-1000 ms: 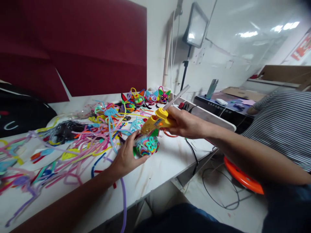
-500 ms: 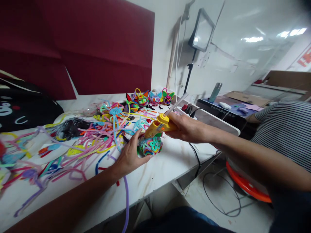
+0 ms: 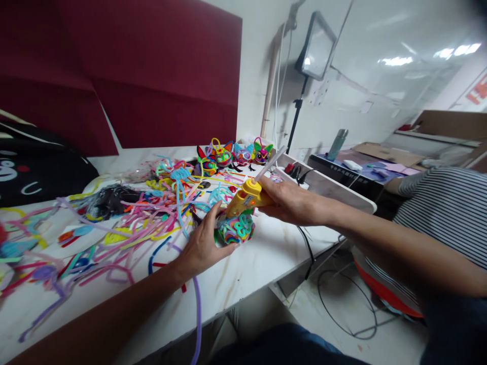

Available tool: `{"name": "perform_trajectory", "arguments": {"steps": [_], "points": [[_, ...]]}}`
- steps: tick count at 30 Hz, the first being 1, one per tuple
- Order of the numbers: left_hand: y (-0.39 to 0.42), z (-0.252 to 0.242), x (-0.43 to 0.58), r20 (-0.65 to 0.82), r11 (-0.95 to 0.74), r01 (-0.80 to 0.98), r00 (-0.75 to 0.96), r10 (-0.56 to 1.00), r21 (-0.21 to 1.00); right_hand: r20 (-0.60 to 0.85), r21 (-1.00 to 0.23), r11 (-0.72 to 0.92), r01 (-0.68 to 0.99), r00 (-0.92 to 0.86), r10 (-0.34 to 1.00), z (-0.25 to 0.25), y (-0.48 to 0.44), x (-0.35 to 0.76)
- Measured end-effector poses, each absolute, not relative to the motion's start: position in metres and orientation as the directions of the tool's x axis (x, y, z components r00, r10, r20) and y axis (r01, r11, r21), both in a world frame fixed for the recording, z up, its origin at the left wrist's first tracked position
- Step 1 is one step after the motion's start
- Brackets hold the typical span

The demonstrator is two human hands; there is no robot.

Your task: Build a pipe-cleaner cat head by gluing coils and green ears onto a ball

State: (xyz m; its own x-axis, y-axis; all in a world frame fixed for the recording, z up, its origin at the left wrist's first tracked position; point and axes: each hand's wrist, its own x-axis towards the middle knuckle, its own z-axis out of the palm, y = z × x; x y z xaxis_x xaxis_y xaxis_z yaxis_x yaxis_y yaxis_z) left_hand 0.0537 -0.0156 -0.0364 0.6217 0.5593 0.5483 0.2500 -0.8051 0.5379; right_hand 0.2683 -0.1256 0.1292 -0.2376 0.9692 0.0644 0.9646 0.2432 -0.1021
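Observation:
My right hand is closed round a yellow hot glue gun with a small orange light lit on its side. A pale glue stick sticks out of the gun's back end. The nozzle points down at a multicoloured pipe-cleaner ornament with a turquoise looped shape on its front; whether the tip touches it is hidden. My left hand grips the ornament from the left, thumb below and fingers behind, against the white table.
Loose pipe cleaners cover the table's left half. Several finished cat-like ornaments stand at the back. A black bag lies far left. To the right are a lamp on a stand, a black cable and a person in a striped shirt.
The glue gun and my right hand have shifted slightly left, and the glue stick's end has moved left. My left hand and the ornament stay in place. The striped-shirt person has shifted slightly.

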Motion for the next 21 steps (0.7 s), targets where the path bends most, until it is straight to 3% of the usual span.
{"name": "perform_trajectory", "arguments": {"steps": [15, 21], "points": [[-0.016, -0.037, 0.053, 0.551, -0.804, 0.246, 0.618, 0.56, 0.542, 0.029, 0.007, 0.208, 0.978, -0.208, 0.978, 0.135, -0.133, 0.262], [-0.015, -0.038, 0.053, 0.537, -0.792, 0.251, 0.619, 0.573, 0.556, 0.041, -0.002, 0.196, 0.981, -0.196, 0.98, 0.135, -0.136, 0.267]]}}
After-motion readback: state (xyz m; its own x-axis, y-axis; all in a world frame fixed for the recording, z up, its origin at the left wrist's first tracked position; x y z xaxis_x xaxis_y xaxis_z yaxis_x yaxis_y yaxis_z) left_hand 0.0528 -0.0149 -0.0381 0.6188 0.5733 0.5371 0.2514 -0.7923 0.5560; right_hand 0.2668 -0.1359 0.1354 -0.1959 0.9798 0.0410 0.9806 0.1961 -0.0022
